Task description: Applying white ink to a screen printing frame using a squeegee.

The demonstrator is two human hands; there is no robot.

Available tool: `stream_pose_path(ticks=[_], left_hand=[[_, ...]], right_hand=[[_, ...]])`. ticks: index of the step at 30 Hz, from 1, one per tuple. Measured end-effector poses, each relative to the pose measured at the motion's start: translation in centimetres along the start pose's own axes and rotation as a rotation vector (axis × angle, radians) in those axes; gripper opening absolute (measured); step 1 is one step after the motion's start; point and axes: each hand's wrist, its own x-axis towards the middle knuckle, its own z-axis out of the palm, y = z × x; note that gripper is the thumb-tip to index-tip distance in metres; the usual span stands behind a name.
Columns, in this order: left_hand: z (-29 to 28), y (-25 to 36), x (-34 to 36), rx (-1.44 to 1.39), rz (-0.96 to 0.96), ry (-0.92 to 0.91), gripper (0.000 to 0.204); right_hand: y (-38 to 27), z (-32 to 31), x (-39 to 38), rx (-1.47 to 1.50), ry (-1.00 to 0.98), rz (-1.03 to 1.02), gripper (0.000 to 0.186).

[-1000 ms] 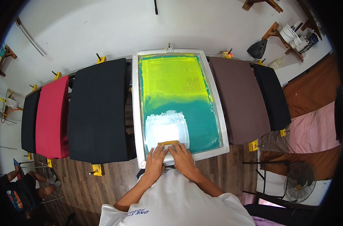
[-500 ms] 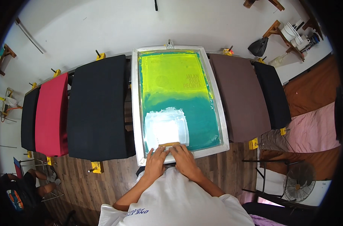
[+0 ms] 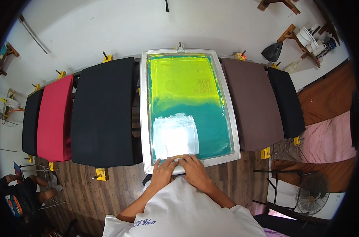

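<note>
A screen-printing frame (image 3: 234,132) with a pale metal rim lies lengthwise in front of me. Its mesh is lime-green at the far half and teal at the near half. White ink (image 3: 175,132) covers a roughly square patch at the near left of the mesh. At the near edge of that patch, a squeegee (image 3: 178,157) shows only a strip of its tan wooden handle. My left hand (image 3: 163,173) and my right hand (image 3: 193,170) are closed side by side on it, fingers over the handle. Its blade is hidden.
Black boards (image 3: 104,114) and a red one (image 3: 56,118) stand left of the frame; a brown one (image 3: 253,102) and another black one (image 3: 286,100) stand right. Yellow clamps (image 3: 102,174) jut from their ends. A fan (image 3: 311,193) stands at lower right. Another person (image 3: 23,197) sits at lower left.
Both hands and the squeegee have come slightly toward me, to the near edge of the white ink. The whole view has shifted a little.
</note>
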Motion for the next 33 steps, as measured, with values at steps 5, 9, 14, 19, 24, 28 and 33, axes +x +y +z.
stream_pose_path(ticks=[5, 9, 14, 19, 24, 28, 33], left_hand=[[-2.4, -0.3, 3.1, 0.043, 0.058, 0.082, 0.055], [-3.6, -3.2, 8.9, 0.047, 0.069, 0.142, 0.048], [-2.9, -4.3, 9.5, 0.054, 0.033, 0.125, 0.049], [-0.2, -2.7, 3.3, 0.131, 0.079, 0.063, 0.065], [0.1, -1.2, -0.1, 0.099, 0.030, -0.064, 0.065], [-2.6, -0.9, 2.7, 0.090, 0.088, -0.035, 0.058], [-3.1, -2.7, 7.8, 0.138, 0.108, 0.125, 0.054]], right_hand=[[0.8, -1.1, 3.1, -0.033, 0.118, -0.057, 0.049], [2.1, -2.3, 9.4, -0.129, 0.166, -0.064, 0.044], [2.3, -1.8, 10.6, -0.236, 0.081, -0.049, 0.042], [1.9, 1.2, 4.1, -0.152, 0.127, -0.082, 0.053], [0.2, 0.3, 0.1, -0.079, -0.024, -0.039, 0.043], [1.0, -0.5, 2.8, -0.101, 0.034, -0.066, 0.039], [1.6, -2.0, 7.7, -0.138, 0.141, -0.070, 0.044]])
